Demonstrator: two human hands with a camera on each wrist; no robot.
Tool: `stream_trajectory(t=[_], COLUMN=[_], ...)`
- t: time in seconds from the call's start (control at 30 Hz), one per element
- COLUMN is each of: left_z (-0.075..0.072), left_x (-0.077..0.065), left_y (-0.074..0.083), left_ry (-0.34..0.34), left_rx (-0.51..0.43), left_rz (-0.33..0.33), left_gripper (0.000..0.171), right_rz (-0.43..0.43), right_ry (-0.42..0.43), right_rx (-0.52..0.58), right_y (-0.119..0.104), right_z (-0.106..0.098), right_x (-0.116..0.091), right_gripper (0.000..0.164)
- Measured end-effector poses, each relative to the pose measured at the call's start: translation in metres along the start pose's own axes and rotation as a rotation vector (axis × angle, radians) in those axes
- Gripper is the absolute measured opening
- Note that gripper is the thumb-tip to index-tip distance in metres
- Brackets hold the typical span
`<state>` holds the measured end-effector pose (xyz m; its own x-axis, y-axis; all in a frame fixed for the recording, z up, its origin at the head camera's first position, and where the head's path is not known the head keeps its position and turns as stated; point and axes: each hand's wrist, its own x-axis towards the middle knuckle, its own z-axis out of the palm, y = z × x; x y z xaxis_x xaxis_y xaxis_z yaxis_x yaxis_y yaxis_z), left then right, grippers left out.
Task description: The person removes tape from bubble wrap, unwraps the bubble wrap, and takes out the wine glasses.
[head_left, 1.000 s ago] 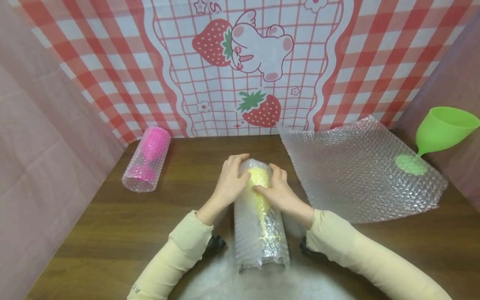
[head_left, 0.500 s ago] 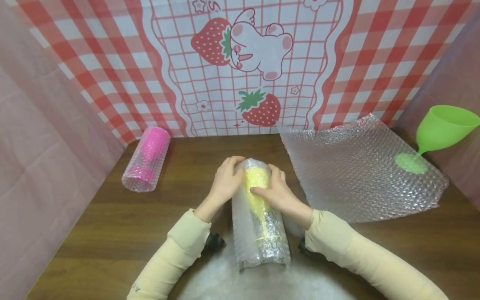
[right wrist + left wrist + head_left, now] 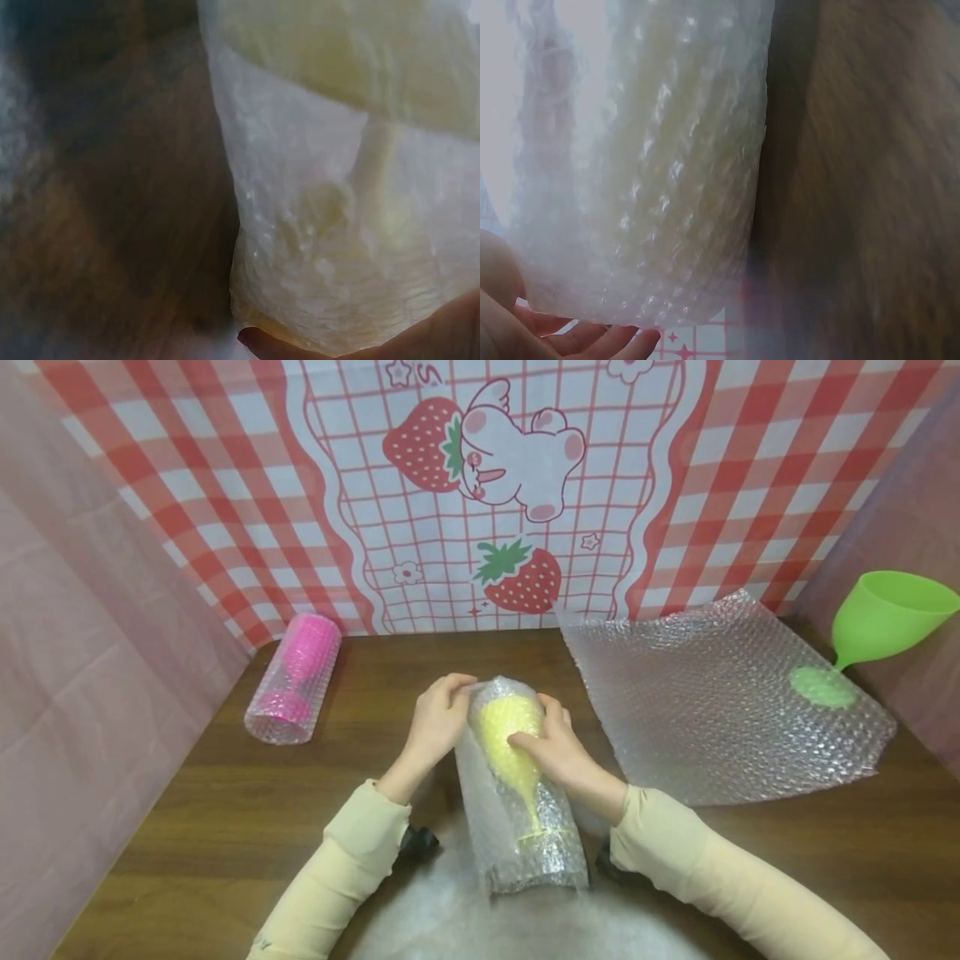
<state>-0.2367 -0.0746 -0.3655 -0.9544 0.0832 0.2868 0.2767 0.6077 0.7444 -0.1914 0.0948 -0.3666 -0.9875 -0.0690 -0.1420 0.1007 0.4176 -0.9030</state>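
Observation:
A yellow plastic goblet (image 3: 510,735) lies inside a roll of clear bubble wrap (image 3: 480,827), its bowl away from me and its foot toward me. My right hand (image 3: 561,747) grips the wrapped bowl from the right, thumb across the top. At the far left corner, my left hand (image 3: 438,718) pinches the wrap's loose flap, which stands a little away from the goblet. In the left wrist view, the fingers (image 3: 592,341) curl under the wrap's end. The right wrist view shows the goblet's foot and stem (image 3: 371,161) blurred through the wrap.
A pink goblet (image 3: 300,660) rolled in bubble wrap lies at the back left of the wooden table (image 3: 225,827). On the right, a green goblet (image 3: 885,622) stands on a flat bubble wrap sheet (image 3: 697,710). A checked cloth (image 3: 750,510) hangs along the back.
My left hand has moved left, drawing the wrap's flap off the yellow goblet, so more of the bowl shows. The wrap's near end has swung slightly right. My right hand stays nearly in place.

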Motion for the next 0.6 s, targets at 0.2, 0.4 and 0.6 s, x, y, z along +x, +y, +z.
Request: stream_trajectory(t=[0.2,0.4,0.6], left_z=[-0.004,-0.0065,-0.009], left_x=[0.0005,0.0011,0.0002], left_y=[-0.0038,-0.0072,-0.0107], left_ry=[0.025,0.033,0.027], left_rx=[-0.014,-0.018,-0.021], left_rz=[-0.001,-0.016,-0.048], left_gripper=[0.023,0.021,0.021], right_rz=[-0.013,-0.014,-0.011], right_ry=[-0.003,-0.022,-0.034], right_rx=[0.009,0.031,0.042], right_y=[0.001,0.003,0.0046], right_z=[-0.0006,-0.0013,-0.0017], right_x=[-0.0013,-0.0014,-0.0018], right_gripper=[0.081,0.08,0.08])
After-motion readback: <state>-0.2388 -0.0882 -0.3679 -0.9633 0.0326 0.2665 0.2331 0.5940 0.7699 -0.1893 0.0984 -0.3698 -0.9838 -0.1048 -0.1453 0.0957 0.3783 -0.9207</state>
